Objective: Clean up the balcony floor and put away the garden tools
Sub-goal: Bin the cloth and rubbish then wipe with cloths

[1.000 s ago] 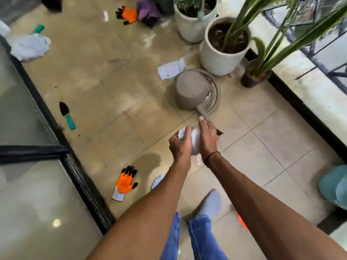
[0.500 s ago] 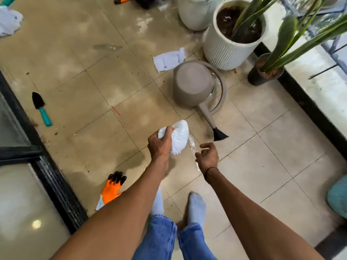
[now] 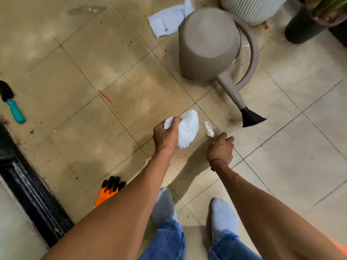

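My left hand [image 3: 166, 135] grips a crumpled white wad of paper [image 3: 188, 128] just above the tiled floor. Beside it, my right hand [image 3: 221, 149] is lowered to a clear plastic wrapper [image 3: 208, 128] lying on the tiles, and thumb and fingers pinch its near end. A taupe watering can [image 3: 208, 44] lies tipped over behind the hands, its black spout rose [image 3: 251, 119] pointing toward me. A trowel with a teal handle [image 3: 14, 107] lies at the far left. An orange and black glove [image 3: 109, 191] is partly hidden behind my left forearm.
A flat white paper [image 3: 169, 21] lies left of the can. A white ribbed pot [image 3: 251, 8] and a dark pot [image 3: 304, 25] stand at the top right. The black sliding-door track [image 3: 28, 186] runs along the left. Soil crumbs dot the tiles.
The hands have parted: the left keeps the white wad, the right has dropped to the clear wrapper. The camera has leaned lower and closer to the floor.
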